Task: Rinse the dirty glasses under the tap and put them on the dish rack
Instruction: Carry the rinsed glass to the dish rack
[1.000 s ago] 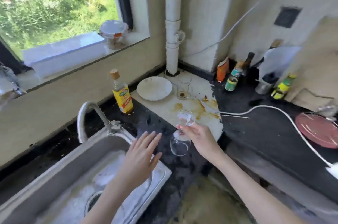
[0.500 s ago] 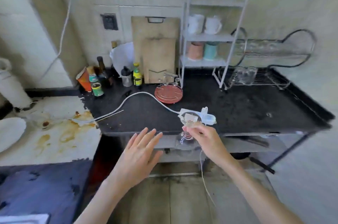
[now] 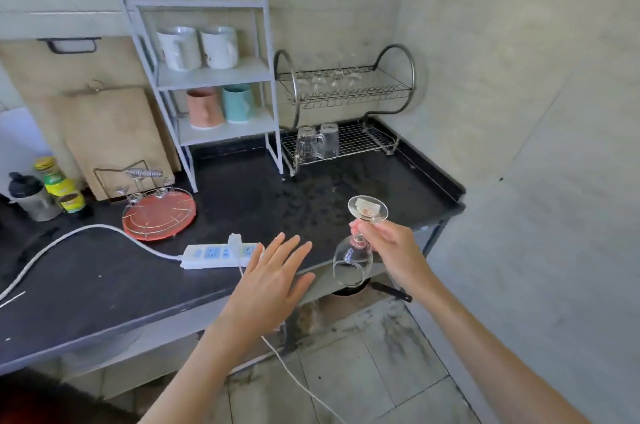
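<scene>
Holding the wine glass [image 3: 353,259] upside down by its stem, my right hand [image 3: 391,250] has the grip pinched just under the foot, bowl hanging open-end down past the front edge of the bench [image 3: 104,285]. My left hand [image 3: 270,279] is released, fingers spread flat, carrying nothing.

Head view, risks: the pinch is thin and likely wet, so the glass could slip and break on the tiled floor [image 3: 363,371] below. Any drips could reach the power strip [image 3: 221,255], which lies at about 9 o'clock from the glass, near my left fingertips. The dish rack [image 3: 346,111] stands at 12 o'clock, well apart; its upper tier already carries stemmed glasses, so a careless placement could knock them.

Surface and room: the dark bench looks damp before the rack. Two tumblers [image 3: 317,146] sit inverted on the lower tier. A white shelf [image 3: 214,77] with mugs stands at 11 o'clock.
</scene>
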